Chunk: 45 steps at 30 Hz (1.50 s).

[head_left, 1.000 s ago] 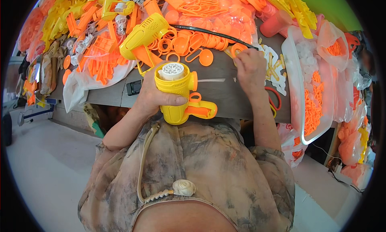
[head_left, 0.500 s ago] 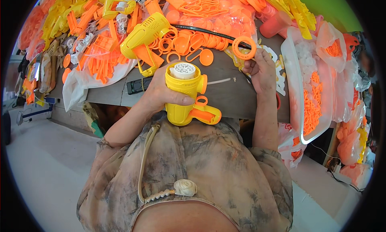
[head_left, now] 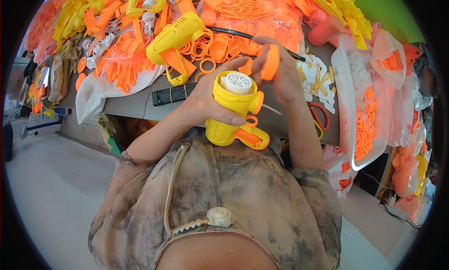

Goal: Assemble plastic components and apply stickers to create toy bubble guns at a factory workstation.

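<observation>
My left hand [head_left: 208, 99] is wrapped round the barrel of a yellow toy gun [head_left: 236, 98], held with its open end upward above the table's near edge. A white patterned insert [head_left: 237, 82] sits in that opening. The gun's handle points right and carries an orange trigger piece [head_left: 249, 137]. Close to the open end, my right hand [head_left: 286, 78] grips an orange plastic ring [head_left: 270, 62], turned nearly edge-on and slightly blurred. The ring is apart from the gun. A thin pale tube [head_left: 272, 109] sticks out beside the gun.
Another yellow toy gun [head_left: 177, 35] lies among piles of orange parts [head_left: 224, 47] at the back. A black strip-shaped object [head_left: 173, 95] lies left of my left hand. To the right are scissors [head_left: 320, 118], white pieces [head_left: 322, 90] and a white tub [head_left: 346, 106] of orange pieces.
My right hand has brought the orange ring left toward the gun's open end, turning it from face-on to edge-on. My left hand and the gun have shifted slightly right in view.
</observation>
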Tool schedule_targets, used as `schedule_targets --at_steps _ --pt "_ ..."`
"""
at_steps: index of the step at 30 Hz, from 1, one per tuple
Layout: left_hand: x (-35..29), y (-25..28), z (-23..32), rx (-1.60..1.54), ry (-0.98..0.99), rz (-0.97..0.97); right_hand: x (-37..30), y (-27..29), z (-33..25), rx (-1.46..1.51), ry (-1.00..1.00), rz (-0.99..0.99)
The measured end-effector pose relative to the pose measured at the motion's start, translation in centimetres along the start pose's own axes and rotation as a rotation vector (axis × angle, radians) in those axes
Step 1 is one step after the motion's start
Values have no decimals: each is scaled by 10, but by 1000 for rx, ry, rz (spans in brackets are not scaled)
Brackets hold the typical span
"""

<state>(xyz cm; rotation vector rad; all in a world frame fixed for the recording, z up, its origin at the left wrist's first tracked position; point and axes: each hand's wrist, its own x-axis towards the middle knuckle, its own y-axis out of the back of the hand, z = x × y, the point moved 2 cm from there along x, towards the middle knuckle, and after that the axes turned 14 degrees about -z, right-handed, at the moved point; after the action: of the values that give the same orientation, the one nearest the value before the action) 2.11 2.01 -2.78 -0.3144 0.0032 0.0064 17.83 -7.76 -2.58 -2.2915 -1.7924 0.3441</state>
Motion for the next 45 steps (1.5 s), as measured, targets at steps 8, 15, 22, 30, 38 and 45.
schedule_targets --at_steps 8,15,22,30,38,45 --pt "-5 1 5 -331 -55 -85 14 -4 17 -723 -29 205" --pt "-4 17 -4 -307 -46 68 14 -8 -9 -847 -255 55" --pt "-13 35 -5 -1038 -212 -258 3 -17 -33 -776 350 -234" --pt "-16 29 12 -315 -40 43 -1 -14 -35 -924 297 -402" --pt "-6 -2 24 208 115 25 1 -29 -34 -776 81 -399" --pt "-8 -2 12 222 123 -46 -5 -32 -38 -968 14 -598"
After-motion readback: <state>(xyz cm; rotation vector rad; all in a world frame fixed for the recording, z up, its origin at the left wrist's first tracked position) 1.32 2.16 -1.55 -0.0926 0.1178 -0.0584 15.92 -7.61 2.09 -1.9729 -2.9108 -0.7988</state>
